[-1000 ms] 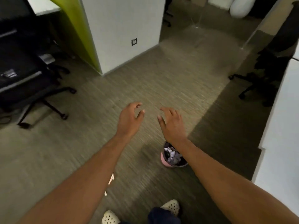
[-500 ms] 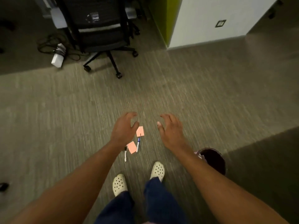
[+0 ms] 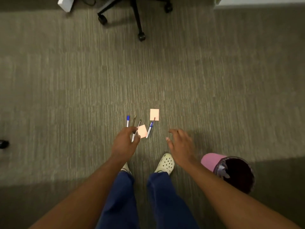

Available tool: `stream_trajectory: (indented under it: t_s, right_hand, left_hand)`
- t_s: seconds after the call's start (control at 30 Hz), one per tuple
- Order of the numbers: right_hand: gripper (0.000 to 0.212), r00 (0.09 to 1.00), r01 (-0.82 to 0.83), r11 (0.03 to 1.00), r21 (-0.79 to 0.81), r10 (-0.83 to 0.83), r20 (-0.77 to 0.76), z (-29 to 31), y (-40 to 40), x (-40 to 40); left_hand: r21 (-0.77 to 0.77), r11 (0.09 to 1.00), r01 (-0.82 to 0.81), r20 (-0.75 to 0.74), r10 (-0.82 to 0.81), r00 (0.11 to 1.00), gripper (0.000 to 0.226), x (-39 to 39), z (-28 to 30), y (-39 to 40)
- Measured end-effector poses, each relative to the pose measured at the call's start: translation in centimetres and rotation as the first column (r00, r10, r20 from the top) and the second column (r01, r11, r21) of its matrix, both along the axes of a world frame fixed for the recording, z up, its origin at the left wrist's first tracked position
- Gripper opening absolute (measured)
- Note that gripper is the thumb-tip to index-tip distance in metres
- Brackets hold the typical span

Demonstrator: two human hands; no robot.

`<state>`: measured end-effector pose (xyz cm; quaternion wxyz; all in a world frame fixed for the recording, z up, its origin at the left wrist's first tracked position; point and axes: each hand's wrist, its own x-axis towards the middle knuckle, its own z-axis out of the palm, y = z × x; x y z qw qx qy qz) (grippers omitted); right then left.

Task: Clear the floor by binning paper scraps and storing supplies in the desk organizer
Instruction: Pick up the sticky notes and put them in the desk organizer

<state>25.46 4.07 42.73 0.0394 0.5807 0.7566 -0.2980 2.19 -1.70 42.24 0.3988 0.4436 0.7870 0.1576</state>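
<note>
A: Where do the pens lie relative to our hands?

B: On the floor, just ahead of our left hand, long axes pointing away from us. The right hand is farther off.

A: Hand state?

B: Both spread, holding nothing. Two paper scraps lie beside the pens; the bin sits behind our right hand.

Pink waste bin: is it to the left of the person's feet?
No, the pink waste bin stands on the carpet right of the white perforated clog.
</note>
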Motion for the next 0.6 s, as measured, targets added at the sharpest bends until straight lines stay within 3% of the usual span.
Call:
stream_trajectory:
  t_s: [0.23,0.5,0.6]
  right_hand:
    - [0.038,1.000,0.001,0.992,-0.125,0.000,0.009,-17.1,-1.7,-2.9]
    - [0.035,1.000,-0.019,0.975,-0.223,0.019,0.000,-35.4,-6.1,-5.2]
    - [0.034,0.999,-0.052,0.968,-0.246,0.051,-0.009,-39.8,-7.2,-5.3]
  left_hand:
    - [-0.138,0.990,0.022,0.115,-0.006,0.993,0.038,-0.9,-18.2,-0.9]
    - [-0.191,0.971,0.144,-0.029,-0.152,0.988,0.033,-1.8,-38.1,0.1]
    - [-0.240,0.921,0.308,-0.086,-0.336,0.938,0.040,-2.0,-43.1,0.7]
